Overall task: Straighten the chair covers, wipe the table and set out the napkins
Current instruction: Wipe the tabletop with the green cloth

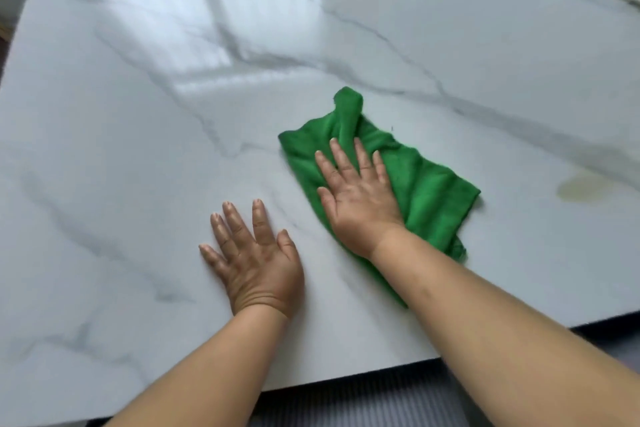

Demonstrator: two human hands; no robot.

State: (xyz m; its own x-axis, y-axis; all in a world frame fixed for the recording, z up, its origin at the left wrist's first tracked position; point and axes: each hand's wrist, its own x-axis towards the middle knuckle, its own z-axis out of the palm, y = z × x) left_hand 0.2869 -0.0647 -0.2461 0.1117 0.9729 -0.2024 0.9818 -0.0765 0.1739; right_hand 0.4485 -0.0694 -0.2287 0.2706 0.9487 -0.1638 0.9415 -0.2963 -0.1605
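— Where's the cloth?
— On the bench, under my right hand: cloth pressed flat, fingers spread, gripping nothing.
— Your left hand?
— Flat, splayed, empty, just beside it.

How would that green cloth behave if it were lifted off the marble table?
The green cloth would probably hang limp: it already lies crumpled in soft folds under the right hand. It looks thin, so likely light. Pushed, it should glide easily over the glossy table.
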